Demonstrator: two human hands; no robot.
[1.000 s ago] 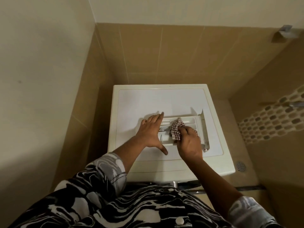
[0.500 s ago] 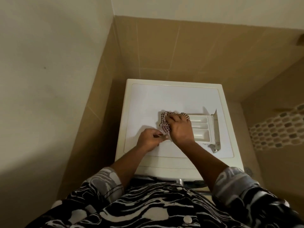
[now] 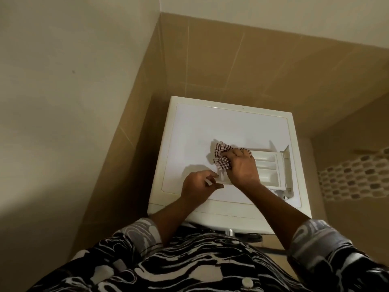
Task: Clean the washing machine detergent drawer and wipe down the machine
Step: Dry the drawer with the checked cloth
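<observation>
The white detergent drawer [image 3: 267, 165] lies flat on top of the white washing machine [image 3: 231, 125], its front panel standing up at the right end. My right hand [image 3: 242, 168] grips a checked cloth [image 3: 221, 157] bunched over the drawer's left end. My left hand [image 3: 199, 187] pinches the drawer's near left corner with thumb and curled fingers. The drawer's right compartments show open; its left part is hidden under the cloth and hand.
The machine stands in a corner, with a tan tiled wall [image 3: 221, 66] behind and a cream wall [image 3: 69, 102] on the left. A mosaic tile band [image 3: 353, 178] runs along the right wall. My patterned sleeves fill the bottom of the view.
My right hand moved the cloth from the drawer's middle to its left end. My left hand came off the drawer's top and now pinches its near left corner.
</observation>
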